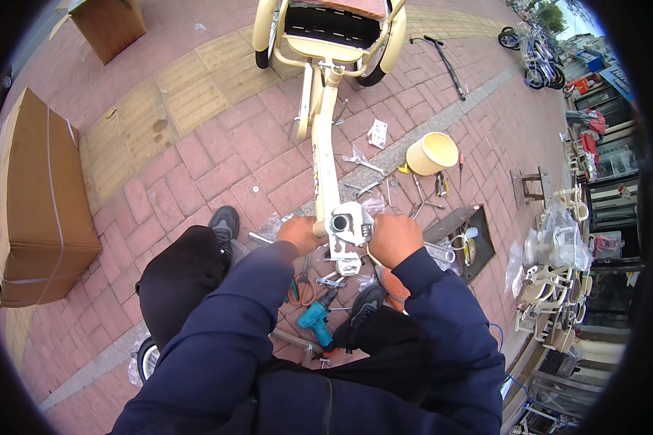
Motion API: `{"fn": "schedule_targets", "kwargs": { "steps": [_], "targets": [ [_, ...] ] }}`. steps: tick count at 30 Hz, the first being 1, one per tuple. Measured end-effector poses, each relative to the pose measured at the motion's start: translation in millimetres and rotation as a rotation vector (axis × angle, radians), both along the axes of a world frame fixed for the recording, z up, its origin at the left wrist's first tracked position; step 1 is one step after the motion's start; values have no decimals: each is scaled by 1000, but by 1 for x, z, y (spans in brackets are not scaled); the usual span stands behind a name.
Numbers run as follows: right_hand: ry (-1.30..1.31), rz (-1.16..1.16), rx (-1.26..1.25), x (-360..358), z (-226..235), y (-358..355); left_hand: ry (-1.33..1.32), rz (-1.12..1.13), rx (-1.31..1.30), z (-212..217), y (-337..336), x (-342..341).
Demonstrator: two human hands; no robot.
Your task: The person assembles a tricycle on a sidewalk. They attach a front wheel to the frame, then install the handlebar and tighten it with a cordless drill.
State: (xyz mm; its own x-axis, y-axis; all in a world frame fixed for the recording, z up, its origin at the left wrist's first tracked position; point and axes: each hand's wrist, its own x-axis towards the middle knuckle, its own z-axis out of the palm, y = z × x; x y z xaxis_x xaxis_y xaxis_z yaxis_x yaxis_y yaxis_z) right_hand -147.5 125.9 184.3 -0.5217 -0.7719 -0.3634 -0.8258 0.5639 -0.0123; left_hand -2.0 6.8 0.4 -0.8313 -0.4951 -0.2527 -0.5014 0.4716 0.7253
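A cream tricycle frame runs toward me, its front tube end between my hands. My right hand is closed round a large silver adjustable wrench, whose jaws sit around that tube end. Its handle mostly disappears inside my fist. On the other side, my left hand is closed against the front of the frame; its fingertips are partly hidden. A silver rod shows just left of this hand, and I cannot tell whether the hand holds it. Below the tube hangs a silver metal bracket.
Near my feet lie a teal power drill and orange-handled scissors. Spanners, a cream bucket and a dark metal tray are to the right. Cardboard boxes stand left. Cream parts are piled at right.
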Motion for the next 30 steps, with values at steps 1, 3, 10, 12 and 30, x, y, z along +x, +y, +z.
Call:
{"fn": "schedule_targets", "kwargs": {
  "steps": [1, 3, 10, 12, 30],
  "targets": [
    [37, -34, -30, 2, -1, 2, -21, 0, -16, 0, 0, 0],
    [-4, 16, -31, 1, 1, 4, -44, -2, -36, 1, 1, 0],
    [-94, 67, -18, -14, 7, 17, 9, 37, -39, 3, 3, 2],
    [26, -67, -12, -4, -4, 13, 3, 41, -52, 4, 4, 2],
    [63, -420, -1, 30, -6, 20, 23, 48, -33, 12, 7, -1]
  ]
}}
